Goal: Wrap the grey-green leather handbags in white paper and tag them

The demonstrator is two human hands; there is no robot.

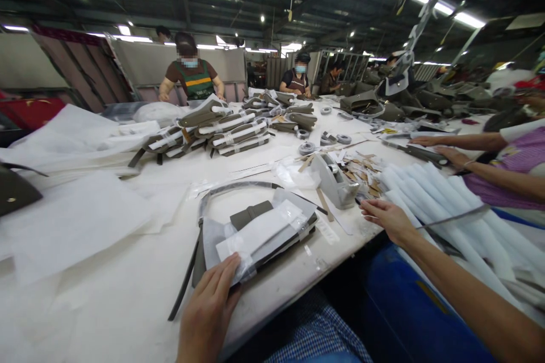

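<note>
My left hand (pixel 210 309) lies flat with fingers stretched on the near corner of a grey-green bag (pixel 259 232) partly wrapped in white tissue and clear plastic. The bag's long strap (pixel 193 255) loops round it on the white table (pixel 128 289). My right hand (pixel 385 216) reaches out to the right near the table edge, fingers spread and holding nothing, beside white paper rolls (pixel 430 193) and close to a grey tape dispenser (pixel 334 181).
Stacks of wrapped bags (pixel 230 130) lie at the table's middle, with tape rolls (pixel 306 147) and paper scraps (pixel 361 170) nearby. White tissue sheets (pixel 72 221) cover the left. A co-worker's arms (pixel 455 147) reach in from the right; other people stand at the far end. A blue bin (pixel 400 300) stands below.
</note>
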